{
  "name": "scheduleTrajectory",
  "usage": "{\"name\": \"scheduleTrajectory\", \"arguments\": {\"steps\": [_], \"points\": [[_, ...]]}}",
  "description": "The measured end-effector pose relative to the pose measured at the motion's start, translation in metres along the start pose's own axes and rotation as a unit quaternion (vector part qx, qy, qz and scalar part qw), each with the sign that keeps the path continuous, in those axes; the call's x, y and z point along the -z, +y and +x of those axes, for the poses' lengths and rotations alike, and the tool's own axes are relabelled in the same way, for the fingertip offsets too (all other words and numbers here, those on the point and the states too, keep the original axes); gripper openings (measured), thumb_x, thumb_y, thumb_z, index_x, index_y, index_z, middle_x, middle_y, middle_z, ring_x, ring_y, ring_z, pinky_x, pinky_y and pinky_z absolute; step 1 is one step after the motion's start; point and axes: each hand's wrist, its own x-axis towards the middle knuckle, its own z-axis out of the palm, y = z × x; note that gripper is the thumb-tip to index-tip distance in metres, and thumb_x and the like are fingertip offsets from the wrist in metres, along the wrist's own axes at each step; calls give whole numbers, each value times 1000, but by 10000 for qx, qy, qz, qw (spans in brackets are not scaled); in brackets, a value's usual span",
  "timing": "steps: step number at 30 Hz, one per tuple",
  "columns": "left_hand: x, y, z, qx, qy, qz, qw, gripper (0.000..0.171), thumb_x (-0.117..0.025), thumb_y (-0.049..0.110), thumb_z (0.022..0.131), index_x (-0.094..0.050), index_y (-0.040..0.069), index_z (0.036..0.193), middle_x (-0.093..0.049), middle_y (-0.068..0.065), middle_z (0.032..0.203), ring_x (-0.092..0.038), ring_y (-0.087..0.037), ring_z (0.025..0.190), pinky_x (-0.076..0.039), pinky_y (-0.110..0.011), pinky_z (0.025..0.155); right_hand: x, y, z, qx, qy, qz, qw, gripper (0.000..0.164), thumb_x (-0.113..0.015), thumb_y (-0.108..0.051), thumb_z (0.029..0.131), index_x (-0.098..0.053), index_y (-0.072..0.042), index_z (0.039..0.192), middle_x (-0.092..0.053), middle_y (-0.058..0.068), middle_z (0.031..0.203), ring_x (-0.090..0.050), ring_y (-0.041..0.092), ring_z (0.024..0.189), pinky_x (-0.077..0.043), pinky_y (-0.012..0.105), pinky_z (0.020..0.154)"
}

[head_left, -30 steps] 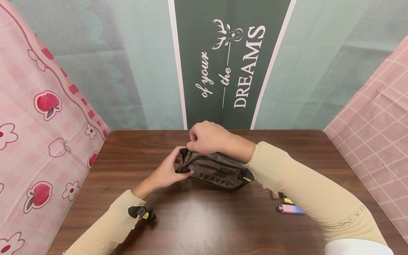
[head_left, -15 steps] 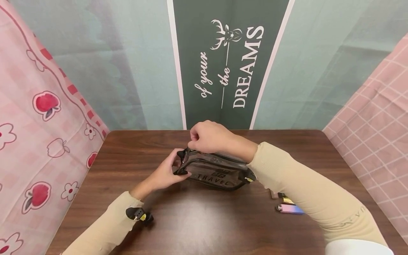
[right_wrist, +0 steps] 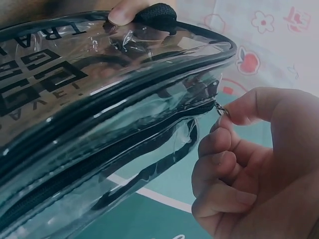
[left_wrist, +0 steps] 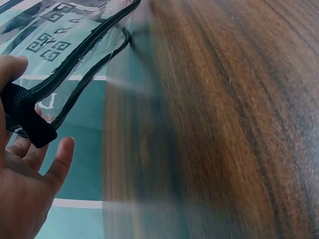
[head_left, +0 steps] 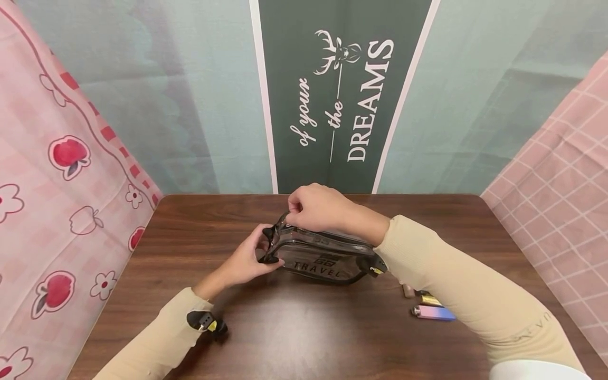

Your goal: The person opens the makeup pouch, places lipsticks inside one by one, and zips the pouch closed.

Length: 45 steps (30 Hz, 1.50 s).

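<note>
A clear travel pouch (head_left: 309, 264) with black piping and "TRAVEL" lettering sits on the table in the head view. My left hand (head_left: 249, 256) grips its left end, thumb in front by the black side tab (left_wrist: 30, 114), fingers behind. Above the same end, my right hand (head_left: 318, 207) is curled. In the right wrist view, its thumb and index finger pinch a small metal zipper pull (right_wrist: 222, 109) at the end of the black zipper (right_wrist: 114, 152). The left thumb (right_wrist: 124, 12) shows on the pouch's printed side.
Right of the pouch, a pink-and-blue lighter-like stick (head_left: 434, 312) lies on the brown wooden table (head_left: 294, 338). Beside it are a gold item (head_left: 429, 300) and a small brownish item (head_left: 408, 290), partly hidden by the right sleeve. Printed curtains stand around the table.
My right hand has shifted slightly right and nearer, along with the zipper pull. The pouch has tipped a little, showing more of its top, and my left hand has moved slightly left.
</note>
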Motion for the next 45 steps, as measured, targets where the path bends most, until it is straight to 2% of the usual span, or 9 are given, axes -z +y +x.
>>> {"name": "scheduleTrajectory", "arguments": {"steps": [9,28,45], "points": [[1,-2,-3,107,3,-47,9999,67,-88,4,78,-50,8,132,-57,-8,112,-62,-19,89,-54,-32,81,-1,2,-2,3,35,-13,10000,26,-62,-24,90,-52,-19,66,-48,-6,64,-49,13,63,-37,30,57],[0,-9,-2,184,38,127,9997,66,-89,6,75,-53,9,130,-61,-5,109,-61,-19,94,-53,-35,86,-4,11,-6,13,15,-55,10000,28,-63,-23,90,-49,-20,66,-45,-6,63,-48,13,62,-35,30,58],[1,-10,-4,287,51,290,9992,65,-90,8,76,-53,9,130,-62,-5,113,-61,-19,95,-54,-38,87,-4,28,-19,-173,-97,-110,9997,26,-63,-21,91,-51,-19,67,-46,-7,62,-47,13,59,-34,30,56]]}}
